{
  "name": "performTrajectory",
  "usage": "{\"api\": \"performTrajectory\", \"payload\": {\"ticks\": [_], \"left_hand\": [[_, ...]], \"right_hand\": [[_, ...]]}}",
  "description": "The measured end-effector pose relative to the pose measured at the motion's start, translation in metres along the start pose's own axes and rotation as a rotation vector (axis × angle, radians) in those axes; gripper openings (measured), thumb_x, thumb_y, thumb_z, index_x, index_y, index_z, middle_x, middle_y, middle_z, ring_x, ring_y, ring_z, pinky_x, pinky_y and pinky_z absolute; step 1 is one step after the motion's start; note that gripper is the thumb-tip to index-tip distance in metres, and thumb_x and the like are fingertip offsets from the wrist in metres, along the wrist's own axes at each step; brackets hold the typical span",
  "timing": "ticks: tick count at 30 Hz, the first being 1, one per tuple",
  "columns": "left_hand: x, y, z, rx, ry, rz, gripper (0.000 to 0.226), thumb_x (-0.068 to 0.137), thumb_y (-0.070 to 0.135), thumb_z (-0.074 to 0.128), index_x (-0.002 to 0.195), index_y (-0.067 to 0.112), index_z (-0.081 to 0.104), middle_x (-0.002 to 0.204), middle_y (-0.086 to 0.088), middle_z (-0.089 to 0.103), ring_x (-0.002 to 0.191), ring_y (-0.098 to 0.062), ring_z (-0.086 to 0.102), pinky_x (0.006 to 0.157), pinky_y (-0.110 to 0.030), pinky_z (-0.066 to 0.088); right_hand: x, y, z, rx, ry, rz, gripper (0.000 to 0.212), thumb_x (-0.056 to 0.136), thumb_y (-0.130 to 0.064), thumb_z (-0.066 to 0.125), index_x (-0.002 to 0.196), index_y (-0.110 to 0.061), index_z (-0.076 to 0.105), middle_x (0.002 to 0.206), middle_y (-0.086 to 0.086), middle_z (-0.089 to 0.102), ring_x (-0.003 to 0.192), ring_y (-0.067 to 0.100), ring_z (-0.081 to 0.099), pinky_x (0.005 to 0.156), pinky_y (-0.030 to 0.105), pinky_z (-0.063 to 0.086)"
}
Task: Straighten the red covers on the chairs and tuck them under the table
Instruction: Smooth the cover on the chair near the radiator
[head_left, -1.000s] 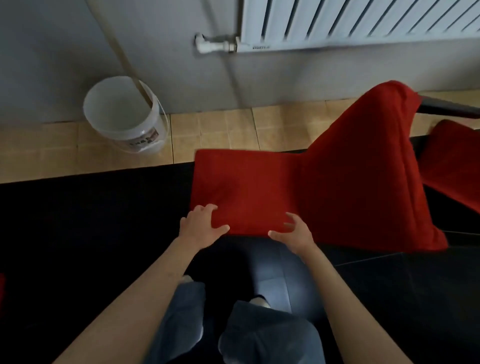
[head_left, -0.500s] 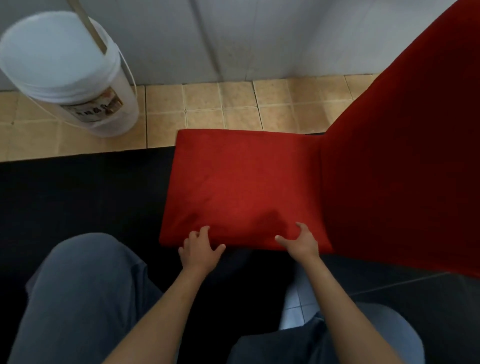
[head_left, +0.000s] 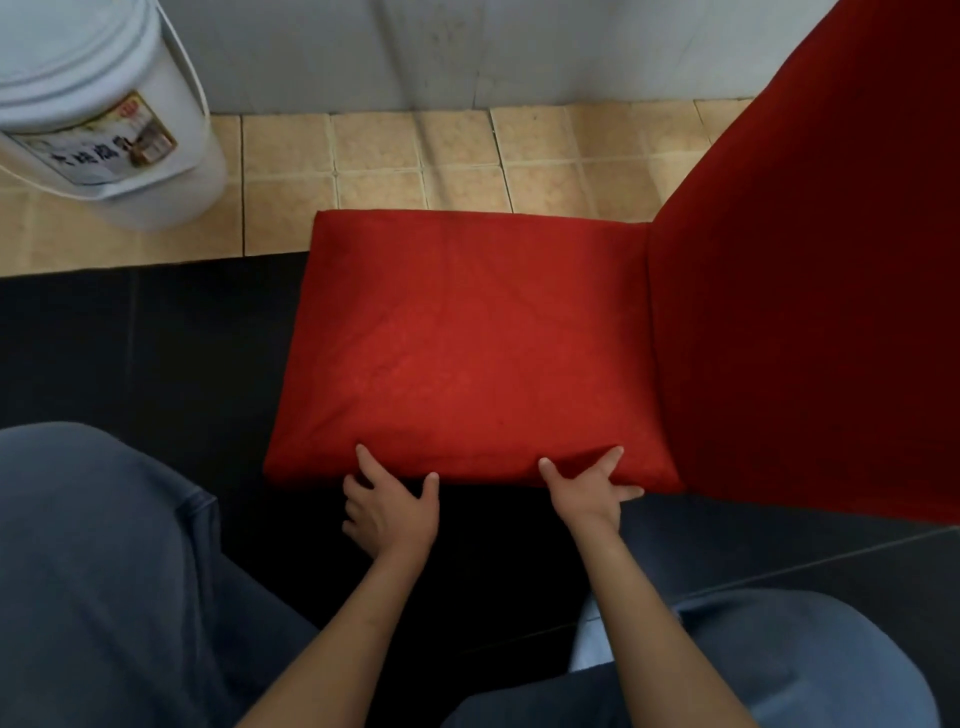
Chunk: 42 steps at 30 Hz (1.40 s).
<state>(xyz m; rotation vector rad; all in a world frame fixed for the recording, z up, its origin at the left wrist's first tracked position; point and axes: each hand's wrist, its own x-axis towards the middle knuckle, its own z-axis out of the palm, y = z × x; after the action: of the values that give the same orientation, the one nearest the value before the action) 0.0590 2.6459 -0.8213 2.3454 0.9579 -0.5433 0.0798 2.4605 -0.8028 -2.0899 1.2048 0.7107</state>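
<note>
Up in your top left corner stands a white plastic bucket (head_left: 104, 109), lid on, with a thin wire handle looping down its side. Its label (head_left: 101, 148) carries dark characters and a small picture, though the print is too blurred for you to read. The bucket sits on a strip of beige floor tiles (head_left: 441, 161) with pale grout lines, running along the foot of a grey wall (head_left: 467, 49). Nearer to you the tiles give way to a dark, almost black floor (head_left: 135, 332), possibly glossy tile. Your knees, in grey-blue trousers (head_left: 98, 571), fill both lower corners.
</note>
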Motion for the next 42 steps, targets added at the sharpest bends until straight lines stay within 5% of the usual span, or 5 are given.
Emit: {"api": "performTrajectory", "payload": {"ticks": [8, 19, 31, 37, 42], "left_hand": [[0.009, 0.017, 0.018, -0.228, -0.033, -0.203, 0.114, 0.082, 0.061, 0.061, 0.151, 0.013, -0.015, 0.150, -0.022, 0.026, 0.124, -0.044, 0.045, 0.103, -0.059, 0.035], [0.019, 0.039, 0.038, -0.668, 0.045, -0.349, 0.137, 0.070, 0.044, 0.082, 0.146, 0.002, -0.024, 0.159, -0.021, 0.011, 0.138, -0.038, 0.034, 0.110, -0.042, 0.031], [0.017, 0.040, 0.048, -0.837, 0.042, -0.376, 0.139, 0.071, 0.040, 0.083, 0.144, 0.014, -0.032, 0.145, -0.025, 0.038, 0.131, -0.038, 0.043, 0.111, -0.040, 0.033], [0.014, 0.038, 0.052, -0.854, 0.051, -0.331, 0.132, 0.077, 0.040, 0.078, 0.143, 0.023, -0.035, 0.151, -0.023, 0.031, 0.133, -0.035, 0.043, 0.113, -0.044, 0.033], [0.014, 0.044, 0.051, -0.917, 0.068, -0.473, 0.137, 0.071, 0.039, 0.083, 0.146, 0.020, -0.029, 0.139, -0.027, 0.045, 0.122, -0.039, 0.052, 0.106, -0.040, 0.038]], "right_hand": [[0.005, 0.001, 0.012, 0.121, 0.072, 0.043, 0.117, 0.086, -0.056, 0.063, 0.149, -0.013, -0.026, 0.153, 0.034, -0.020, 0.123, 0.051, 0.048, 0.099, 0.049, 0.042], [0.013, -0.002, 0.015, 0.411, 0.042, 0.119, 0.131, 0.081, -0.045, 0.074, 0.141, -0.018, -0.040, 0.147, 0.025, 0.036, 0.128, 0.041, 0.046, 0.105, 0.046, 0.038], [0.018, -0.004, 0.020, 0.612, 0.139, 0.218, 0.144, 0.072, -0.046, 0.082, 0.138, -0.021, -0.043, 0.135, 0.023, 0.051, 0.121, 0.040, 0.054, 0.104, 0.045, 0.041], [0.024, -0.001, 0.026, 0.684, 0.142, 0.247, 0.147, 0.070, -0.044, 0.084, 0.137, -0.020, -0.044, 0.134, 0.026, 0.052, 0.122, 0.040, 0.054, 0.104, 0.044, 0.041], [0.032, 0.000, 0.030, 0.756, 0.131, 0.250, 0.147, 0.071, -0.037, 0.085, 0.135, -0.024, -0.046, 0.139, 0.026, 0.046, 0.127, 0.039, 0.049, 0.108, 0.044, 0.038]]}}
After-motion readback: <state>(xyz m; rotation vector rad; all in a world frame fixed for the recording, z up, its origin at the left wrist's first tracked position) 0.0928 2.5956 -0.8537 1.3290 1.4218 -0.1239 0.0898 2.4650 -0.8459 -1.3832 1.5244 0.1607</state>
